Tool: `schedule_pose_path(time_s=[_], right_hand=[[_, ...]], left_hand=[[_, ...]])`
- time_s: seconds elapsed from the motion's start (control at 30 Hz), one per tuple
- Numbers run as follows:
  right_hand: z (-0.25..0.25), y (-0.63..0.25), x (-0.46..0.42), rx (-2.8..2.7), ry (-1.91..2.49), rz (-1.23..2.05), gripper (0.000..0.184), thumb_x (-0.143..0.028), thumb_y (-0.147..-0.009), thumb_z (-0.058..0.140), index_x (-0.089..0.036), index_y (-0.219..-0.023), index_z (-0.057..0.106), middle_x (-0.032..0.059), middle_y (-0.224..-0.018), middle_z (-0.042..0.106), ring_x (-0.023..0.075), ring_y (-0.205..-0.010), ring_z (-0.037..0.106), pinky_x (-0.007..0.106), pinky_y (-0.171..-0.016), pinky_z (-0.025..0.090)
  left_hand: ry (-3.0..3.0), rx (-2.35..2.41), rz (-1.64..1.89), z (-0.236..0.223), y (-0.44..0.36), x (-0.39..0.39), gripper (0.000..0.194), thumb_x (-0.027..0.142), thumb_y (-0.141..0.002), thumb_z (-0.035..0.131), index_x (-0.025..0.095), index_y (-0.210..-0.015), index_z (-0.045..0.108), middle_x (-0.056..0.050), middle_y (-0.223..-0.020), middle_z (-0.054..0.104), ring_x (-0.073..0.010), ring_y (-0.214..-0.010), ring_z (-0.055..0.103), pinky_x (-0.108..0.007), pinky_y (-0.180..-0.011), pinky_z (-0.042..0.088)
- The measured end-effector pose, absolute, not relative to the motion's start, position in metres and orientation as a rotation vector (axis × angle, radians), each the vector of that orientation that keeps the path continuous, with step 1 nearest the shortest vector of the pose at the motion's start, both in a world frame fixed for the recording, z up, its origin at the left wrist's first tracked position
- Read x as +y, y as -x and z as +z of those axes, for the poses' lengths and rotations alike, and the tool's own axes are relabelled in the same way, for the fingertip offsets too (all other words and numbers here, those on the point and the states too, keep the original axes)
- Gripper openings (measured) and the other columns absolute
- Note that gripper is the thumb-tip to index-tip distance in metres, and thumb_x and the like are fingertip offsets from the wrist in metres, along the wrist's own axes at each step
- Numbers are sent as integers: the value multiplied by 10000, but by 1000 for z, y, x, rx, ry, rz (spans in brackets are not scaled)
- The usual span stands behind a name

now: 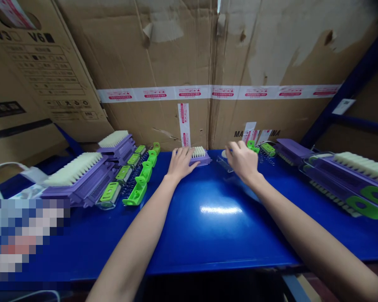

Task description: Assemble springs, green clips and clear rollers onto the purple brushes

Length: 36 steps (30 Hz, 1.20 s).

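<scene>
Both my arms reach to the far side of the blue table [214, 226]. My left hand [182, 161] lies over a small purple brush [201, 155] with white bristles, its fingers closed on the brush's left end. My right hand [242, 159] curls over a clear plastic cover [224, 164] lying just right of the brush. A green clip [251, 145] lies just behind the right hand.
Purple brushes with white bristles [82, 178] are stacked at the left, beside a row of green clips [141, 180] and clear cases. More packed brushes [353, 176] lie at the right. Cardboard boxes [189, 63] wall the back. A white cable [0, 172] lies at far left.
</scene>
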State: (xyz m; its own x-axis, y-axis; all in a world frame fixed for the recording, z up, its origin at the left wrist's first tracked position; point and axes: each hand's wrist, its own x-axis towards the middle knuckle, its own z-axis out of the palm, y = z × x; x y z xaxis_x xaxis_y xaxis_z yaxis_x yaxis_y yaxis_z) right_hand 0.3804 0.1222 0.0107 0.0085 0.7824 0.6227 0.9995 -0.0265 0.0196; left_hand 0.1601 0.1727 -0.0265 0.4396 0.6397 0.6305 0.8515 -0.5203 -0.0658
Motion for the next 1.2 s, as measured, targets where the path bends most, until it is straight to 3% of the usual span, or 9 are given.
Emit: schedule_pose_path(time_s=[0.1, 0.23, 0.57, 1.03, 1.2], right_hand=[[4, -358, 112, -2108, 1783, -672, 417, -388, -984, 229, -191, -1083, 583, 116, -1009, 581, 184, -825, 580, 249, -545, 260], [-4, -340, 105, -2423, 1694, -649, 307, -244, -963, 287, -179, -1070, 568, 143, -1047, 581, 216, -866, 602, 238, -571, 330], [-9, -342, 111, -2346, 1858, -641, 314, -130, -910, 286, -122, -1080, 550, 181, -1031, 594, 253, -790, 681, 287, -585, 455], [-10, -375, 134, -2105, 2096, -644, 310, -104, -911, 298, -95, -1068, 565, 204, -980, 613, 286, -895, 655, 303, -629, 475], [-9, -383, 135, -2006, 2085, -662, 326, -213, -946, 277, -114, -1027, 577, 190, -977, 601, 295, -865, 634, 311, -610, 457]], left_hand=[[2323, -1272, -793, -27, -160, 173, 488, 448, -843, 562, 169, -1241, 521, -143, -1246, 580, -307, -1141, 510, -455, -969, 352], [2328, -1255, -804, -26, -159, 173, 478, 448, -838, 568, 174, -1228, 528, -133, -1228, 592, -303, -1123, 518, -442, -954, 365], [2375, -1224, -888, -27, -155, 175, 459, 451, -824, 598, 209, -1211, 550, -102, -1249, 600, -281, -1149, 518, -435, -978, 358], [2395, -1218, -976, -25, -154, 175, 495, 479, -759, 673, 196, -1154, 582, -89, -1210, 626, -263, -1141, 536, -419, -985, 373], [2412, -1218, -980, -24, -154, 175, 511, 510, -723, 699, 200, -1113, 586, -93, -1189, 630, -264, -1126, 545, -414, -971, 385]])
